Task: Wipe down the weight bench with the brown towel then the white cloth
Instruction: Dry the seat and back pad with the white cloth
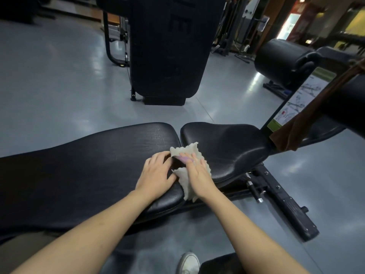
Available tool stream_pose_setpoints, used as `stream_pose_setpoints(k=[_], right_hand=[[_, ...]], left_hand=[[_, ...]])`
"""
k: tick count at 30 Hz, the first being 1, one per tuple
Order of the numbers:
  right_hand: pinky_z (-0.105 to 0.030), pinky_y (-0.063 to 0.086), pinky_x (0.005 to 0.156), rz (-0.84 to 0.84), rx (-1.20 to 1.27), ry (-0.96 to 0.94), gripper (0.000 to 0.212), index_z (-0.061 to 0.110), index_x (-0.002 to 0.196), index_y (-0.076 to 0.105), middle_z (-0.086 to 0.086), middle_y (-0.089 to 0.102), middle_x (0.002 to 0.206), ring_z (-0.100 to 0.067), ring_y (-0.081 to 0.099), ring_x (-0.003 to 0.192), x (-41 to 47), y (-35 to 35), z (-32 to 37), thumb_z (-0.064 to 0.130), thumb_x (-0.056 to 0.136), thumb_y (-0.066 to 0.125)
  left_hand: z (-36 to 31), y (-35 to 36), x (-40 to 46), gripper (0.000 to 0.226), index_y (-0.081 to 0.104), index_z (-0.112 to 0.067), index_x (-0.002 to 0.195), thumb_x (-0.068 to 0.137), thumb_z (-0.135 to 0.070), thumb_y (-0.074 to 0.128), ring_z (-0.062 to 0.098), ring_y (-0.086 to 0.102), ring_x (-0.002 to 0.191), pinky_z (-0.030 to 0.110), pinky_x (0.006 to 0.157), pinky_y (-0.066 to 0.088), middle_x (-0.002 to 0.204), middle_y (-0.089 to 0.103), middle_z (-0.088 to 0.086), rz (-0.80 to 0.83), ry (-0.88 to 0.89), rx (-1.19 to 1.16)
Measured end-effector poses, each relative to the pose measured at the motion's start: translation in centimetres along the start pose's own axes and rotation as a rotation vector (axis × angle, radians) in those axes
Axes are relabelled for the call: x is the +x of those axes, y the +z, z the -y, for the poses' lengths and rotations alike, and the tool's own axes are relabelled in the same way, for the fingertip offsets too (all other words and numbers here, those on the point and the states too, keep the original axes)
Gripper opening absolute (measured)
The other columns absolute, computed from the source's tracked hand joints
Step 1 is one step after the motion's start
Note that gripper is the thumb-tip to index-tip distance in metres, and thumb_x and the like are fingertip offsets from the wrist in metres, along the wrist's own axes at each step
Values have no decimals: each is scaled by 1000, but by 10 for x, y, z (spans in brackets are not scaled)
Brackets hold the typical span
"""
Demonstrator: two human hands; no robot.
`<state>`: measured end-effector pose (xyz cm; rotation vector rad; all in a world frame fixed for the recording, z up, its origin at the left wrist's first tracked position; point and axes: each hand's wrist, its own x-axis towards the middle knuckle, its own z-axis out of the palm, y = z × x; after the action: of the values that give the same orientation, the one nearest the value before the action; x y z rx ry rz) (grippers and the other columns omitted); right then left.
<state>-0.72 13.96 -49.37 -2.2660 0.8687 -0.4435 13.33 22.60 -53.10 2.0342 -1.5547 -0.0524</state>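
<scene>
In the head view, the brown towel (308, 113) hangs over a padded bar at the bench's right end, so the task looks to be in its second stage. The white cloth (189, 171) lies across the gap between the two pads of the weight bench (88, 165). The right hand (199, 175) presses it with spread fingers; the left hand (156, 175) lies flat beside it, fingers spread, touching its edge. An instruction placard (296, 99) carries diagrams; its text is unreadable.

Your weight bench (110, 155) pads: black vinyl-like cover, fine grain, soft sheen; seat pad on the right glossier. White cloth (189, 151) under your hands: rough, nubbly, matt. Brown towel (296, 133) far right: matt fabric. Frame (286, 206): black matt-painted metal. Floor (59, 86): smooth grey, reflective.
</scene>
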Motion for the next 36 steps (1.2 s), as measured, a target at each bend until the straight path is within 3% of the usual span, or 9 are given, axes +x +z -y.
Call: stream_pose_setpoints(k=[3, 9, 13, 18, 22, 25, 29, 31, 36], right_hand=[[-8, -10, 108, 57, 76, 13, 60, 44, 141, 49, 21, 34, 156, 14, 12, 136, -4, 6, 12, 44, 95, 10], [-32, -4, 124, 107, 0, 64, 69, 26, 160, 24, 12, 17, 166, -9, 0, 155, -5, 20, 12, 57, 98, 21], [-35, -5, 125, 134, -35, 64, 60, 26, 161, 20, 12, 11, 167, -10, -5, 155, -8, 21, 10, 51, 107, 30], [-40, -6, 125, 168, -73, -22, 53, 40, 156, 26, 29, 8, 159, -9, -8, 154, -8, 21, 9, 55, 105, 25], [-39, -9, 124, 195, -104, -31, 61, 42, 155, 31, 20, 17, 165, -7, -6, 153, -6, 21, 13, 59, 99, 15], [-38, -7, 125, 204, -133, -43, 48, 31, 153, 39, 10, 27, 164, -12, 2, 155, -6, 22, 19, 36, 107, 27], [-33, -11, 123, 186, -176, -102, 46, 28, 147, 49, 8, 41, 158, -11, 11, 154, -7, 22, 31, 17, 105, 35], [-37, -10, 124, 202, -229, -156, 48, 29, 145, 51, 11, 45, 154, -12, 15, 153, -4, 24, 32, 15, 102, 35], [-43, 19, 123, 267, -330, -230, 46, 26, 147, 48, 7, 46, 152, -17, 30, 145, 8, 31, 24, 28, 102, 40]], left_hand=[[0, -3, -1, 66, 46, -22, 142, 82, -48, 37, 17, 34, 134, 36, 111, 30, 142, 43, -7, -9, -6, -84], [4, -3, -2, 45, 51, -24, 140, 95, -33, 56, 14, 32, 132, 36, 114, 28, 142, 41, -10, -87, -55, -178], [6, -8, 1, 42, 60, -20, 130, 88, -14, 63, 16, 38, 126, 32, 109, 27, 135, 46, -9, -143, -129, -214], [0, -29, 1, 31, 61, -35, 129, 100, -26, 53, 4, 55, 99, 23, 92, 40, 115, 50, -18, -216, -244, -547], [-2, -41, -7, 29, 57, -34, 125, 97, -28, 63, 0, 62, 73, 21, 75, 49, 112, 57, -13, -144, -296, -796], [7, -40, -13, 44, 56, -38, 119, 89, -6, 65, 2, 68, 78, 21, 72, 51, 116, 57, -8, -112, -285, -770], [16, -39, -16, 46, 60, -44, 112, 89, -4, 65, 7, 67, 76, 26, 73, 55, 113, 57, -6, -99, -247, -733], [18, -38, -18, 46, 62, -42, 110, 89, -1, 62, 9, 66, 74, 25, 73, 54, 111, 56, -7, -96, -232, -683], [20, -46, -27, 49, 64, -32, 112, 82, 6, 54, 7, 63, 71, 22, 74, 50, 111, 54, -13, -75, -239, -577]])
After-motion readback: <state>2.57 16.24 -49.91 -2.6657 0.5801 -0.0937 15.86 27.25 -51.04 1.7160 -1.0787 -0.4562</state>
